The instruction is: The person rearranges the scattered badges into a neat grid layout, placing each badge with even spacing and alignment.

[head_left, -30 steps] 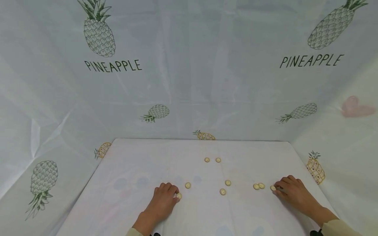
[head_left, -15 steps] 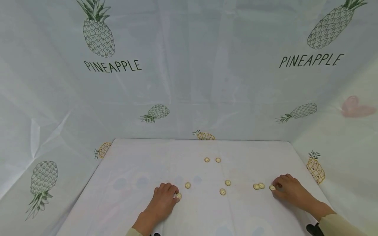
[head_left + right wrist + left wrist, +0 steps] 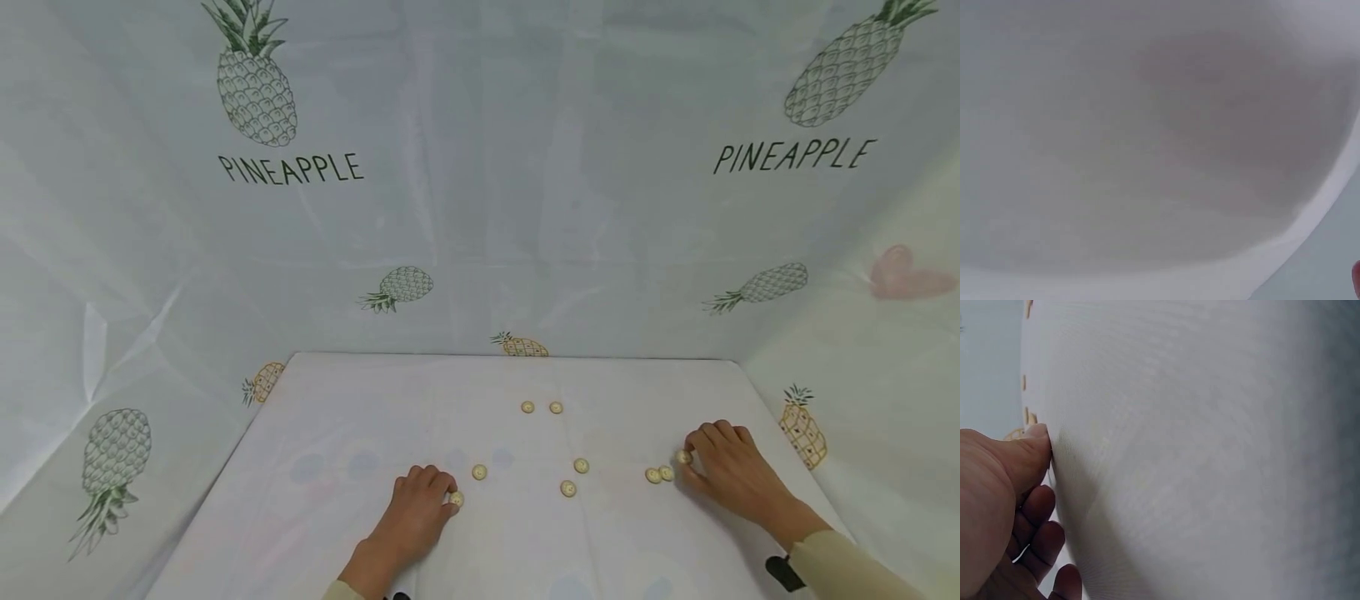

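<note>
Small round cream discs with a ringed marking on top, like board-game pieces, lie on the white-covered table. My left hand (image 3: pixel 417 510) rests at the centre left, thumb and index finger pinching one disc (image 3: pixel 456 499) at the tabletop. Its curled fingers (image 3: pixel 1044 540) show in the left wrist view, the disc mostly hidden there. Over at the right, my right hand (image 3: pixel 729 468) pinches another disc (image 3: pixel 683 457) between thumb and index finger. Just left of it lie two discs side by side, one of them a near disc (image 3: pixel 667 473). Only a fingertip (image 3: pixel 1356 280) enters the right wrist view.
A single disc (image 3: pixel 479 472) lies just beyond my left hand. Two discs, one a middle disc (image 3: pixel 581 466), sit mid-table, and a pair including a far disc (image 3: pixel 528 407) lies farther back. Pineapple-printed white sheeting (image 3: pixel 480 208) surrounds the table (image 3: pixel 360 392) behind and at both sides.
My right hand has shifted a little left and away from me, carrying its disc with it, closer to the side-by-side pair. The left hand stays in place on its disc.
</note>
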{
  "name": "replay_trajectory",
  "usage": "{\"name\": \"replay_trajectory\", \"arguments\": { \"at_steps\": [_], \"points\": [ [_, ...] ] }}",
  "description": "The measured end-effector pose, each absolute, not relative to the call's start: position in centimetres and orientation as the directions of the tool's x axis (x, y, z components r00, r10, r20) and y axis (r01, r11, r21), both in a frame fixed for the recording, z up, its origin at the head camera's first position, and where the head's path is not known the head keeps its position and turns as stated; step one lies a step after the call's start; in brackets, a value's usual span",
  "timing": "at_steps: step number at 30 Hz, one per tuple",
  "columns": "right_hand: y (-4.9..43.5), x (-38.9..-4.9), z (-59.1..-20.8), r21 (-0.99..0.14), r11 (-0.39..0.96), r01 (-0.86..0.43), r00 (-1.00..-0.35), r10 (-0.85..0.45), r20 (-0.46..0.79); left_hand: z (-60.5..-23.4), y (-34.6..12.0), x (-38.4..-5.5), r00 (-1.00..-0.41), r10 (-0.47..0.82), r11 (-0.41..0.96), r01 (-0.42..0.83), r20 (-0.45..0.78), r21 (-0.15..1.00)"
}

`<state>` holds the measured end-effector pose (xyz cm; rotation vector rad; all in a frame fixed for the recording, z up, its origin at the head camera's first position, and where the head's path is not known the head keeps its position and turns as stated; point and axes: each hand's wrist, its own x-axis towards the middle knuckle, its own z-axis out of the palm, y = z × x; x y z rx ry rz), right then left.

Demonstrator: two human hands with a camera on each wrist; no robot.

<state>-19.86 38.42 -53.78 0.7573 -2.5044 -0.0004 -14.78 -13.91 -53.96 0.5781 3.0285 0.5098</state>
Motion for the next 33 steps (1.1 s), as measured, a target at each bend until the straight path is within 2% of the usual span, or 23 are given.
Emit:
{"name": "replay_trajectory", "arguments": {
  "at_steps": [8,19,33],
  "points": [
    [34.6,-22.3,-52.7,0.105,0.836,-0.539,-0.729,-0.525,0.439,-53.9,-14.0,-15.0,-0.93,0.365,0.878,0.359,0.042,0.317],
    [27.8,-25.4,-52.3,0.108,0.843,-0.526,-0.766,-0.525,0.371,-53.8,-14.2,-15.3,-0.925,0.377,0.871,0.371,0.045,0.322],
    [20.1,-29.3,-52.4,0.111,0.796,-0.595,-0.733,-0.594,0.331,-54.3,-14.2,-15.1,-0.928,0.369,0.874,0.365,0.052,0.32]
  ]
}}
